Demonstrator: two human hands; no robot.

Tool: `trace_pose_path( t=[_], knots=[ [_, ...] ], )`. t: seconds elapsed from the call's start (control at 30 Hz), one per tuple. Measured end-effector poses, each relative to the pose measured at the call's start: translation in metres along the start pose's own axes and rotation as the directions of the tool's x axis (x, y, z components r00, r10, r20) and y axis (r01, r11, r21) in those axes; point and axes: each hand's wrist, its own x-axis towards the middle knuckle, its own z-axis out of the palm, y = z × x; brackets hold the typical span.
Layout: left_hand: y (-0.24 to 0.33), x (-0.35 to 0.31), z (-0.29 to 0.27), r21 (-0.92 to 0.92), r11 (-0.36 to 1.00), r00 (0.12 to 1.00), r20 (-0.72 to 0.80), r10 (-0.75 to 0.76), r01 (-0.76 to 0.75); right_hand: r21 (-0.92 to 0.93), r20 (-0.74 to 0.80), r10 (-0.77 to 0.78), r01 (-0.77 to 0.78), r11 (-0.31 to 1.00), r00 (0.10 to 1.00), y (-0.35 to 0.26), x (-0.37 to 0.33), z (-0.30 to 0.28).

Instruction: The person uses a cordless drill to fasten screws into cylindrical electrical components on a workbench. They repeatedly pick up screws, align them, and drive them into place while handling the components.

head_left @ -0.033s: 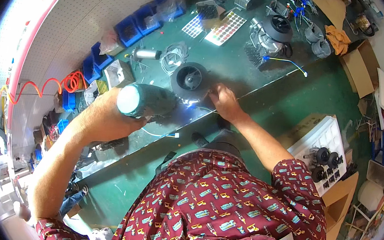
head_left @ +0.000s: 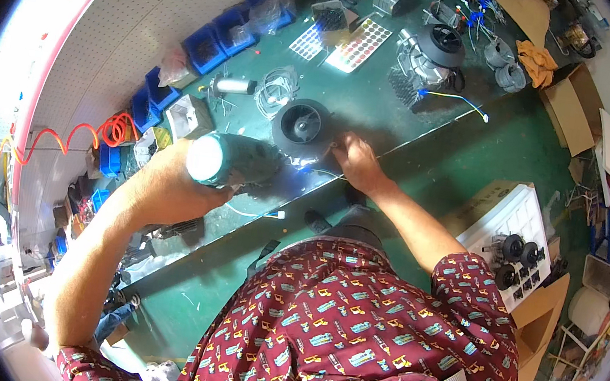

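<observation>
My left hand (head_left: pixel 172 183) is wrapped round a dark green power screwdriver (head_left: pixel 249 161). A bright round glare lies on the tool's back end, and its front points at the near side of a blower fan (head_left: pixel 301 128). This fan has a black ring-shaped housing with an impeller in the middle, and it sits on the bench near the front edge. A small bluish light shines at its base, where the tool tip is hard to make out. Beside the fan's right side, my right hand (head_left: pixel 358 165) is closed, fingertips pinched together; what lies between them is hidden.
Behind the fan lie a coil of grey cable (head_left: pixel 277 89) and a silver cylinder (head_left: pixel 233 86). A second blower assembly (head_left: pixel 441 47) stands farther right. Sticker sheets (head_left: pixel 359 45) and blue bins (head_left: pixel 205 49) are at the back. A white connector lead (head_left: pixel 264 214) rests near the bench edge.
</observation>
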Motion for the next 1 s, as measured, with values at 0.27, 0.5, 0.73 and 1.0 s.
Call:
trace_pose_path(
  t=[0.27,0.5,0.73,1.0],
  knots=[
    [0.0,0.003,-0.002,-0.054,0.997,0.998,-0.026,0.048,-0.05,-0.034,-0.034,0.064,-0.065,0.997,0.997,-0.01,0.0,0.005],
    [0.01,0.017,-0.014,-0.007,1.0,1.0,-0.019,0.025,-0.025,-0.032,-0.086,-0.035,0.032,0.999,0.996,0.019,0.006,0.019],
    [0.008,0.03,-0.014,-0.035,0.998,0.998,-0.02,-0.059,0.058,-0.035,-0.08,0.008,-0.01,0.999,0.997,0.011,0.013,0.015],
    [-0.013,0.045,-0.01,-0.071,0.996,0.99,-0.126,-0.06,0.051,0.009,-0.094,0.056,-0.055,0.998,0.994,0.02,0.023,0.017]
  ],
)
